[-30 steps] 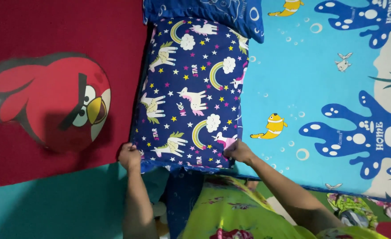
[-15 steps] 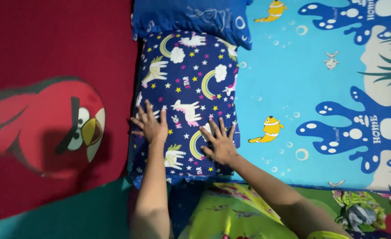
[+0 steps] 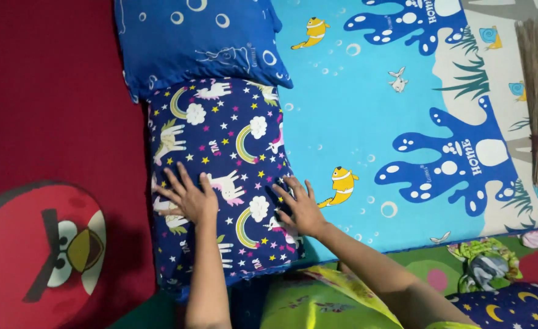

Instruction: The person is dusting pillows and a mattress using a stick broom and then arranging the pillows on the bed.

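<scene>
A dark blue pillow (image 3: 220,128) printed with unicorns, rainbows and stars lies along the left edge of a light blue bedsheet (image 3: 354,122). My left hand (image 3: 185,195) rests flat on the pillow's left side with fingers spread. My right hand (image 3: 299,206) lies flat on the pillow's right edge, fingers apart. Neither hand holds anything. A plain blue pillow (image 3: 195,39) with bubble prints sits just beyond the unicorn pillow, touching its far end.
A red carpet (image 3: 49,91) with a large red cartoon bird (image 3: 49,244) lies to the left. A stick broom (image 3: 534,97) lies at the right on the sheet. Green patterned cloth (image 3: 317,301) covers my lap; more bedding (image 3: 494,268) sits at lower right.
My hands let go of the pillow's near corners and moved onto its top, now lying flat and spread. The view has shifted right and up, bringing the broom in.
</scene>
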